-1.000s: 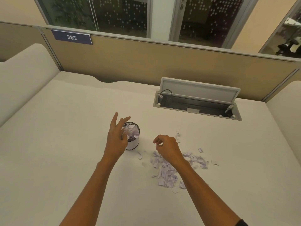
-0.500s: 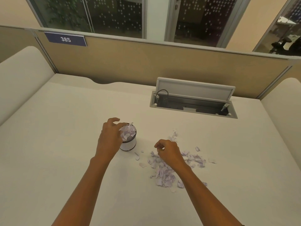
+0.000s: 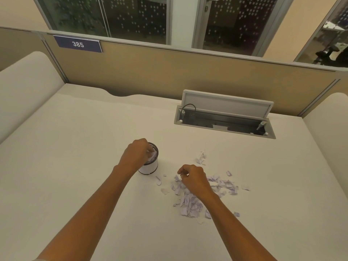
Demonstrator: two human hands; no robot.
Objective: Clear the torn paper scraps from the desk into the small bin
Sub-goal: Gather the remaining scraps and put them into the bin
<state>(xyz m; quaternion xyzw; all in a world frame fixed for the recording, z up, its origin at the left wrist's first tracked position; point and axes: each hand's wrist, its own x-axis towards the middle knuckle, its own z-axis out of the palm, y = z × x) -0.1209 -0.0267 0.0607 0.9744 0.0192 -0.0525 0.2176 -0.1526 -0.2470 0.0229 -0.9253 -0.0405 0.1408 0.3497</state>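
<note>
A small white bin (image 3: 150,167) with a dark rim stands on the pale desk (image 3: 75,147), stuffed with paper. My left hand (image 3: 136,153) is over its mouth, fingers curled down onto the scraps inside. A pile of torn lilac-white paper scraps (image 3: 190,204) lies to the right of the bin. My right hand (image 3: 194,178) hovers over the pile's left part with its fingers curled in; no scrap shows between them. A few loose scraps (image 3: 159,180) lie between bin and pile, and one clump (image 3: 200,158) lies farther back.
An open cable box (image 3: 224,125) with a raised lid is sunk into the desk behind the scraps. Beige partitions (image 3: 169,72) wall the desk at the back, and one carries a sign reading 385 (image 3: 78,44). Padded dividers rise at both sides.
My left hand went from spread fingers beside the bin to curled fingers pushed down onto the paper in its mouth. My right hand has kept its place over the pile.
</note>
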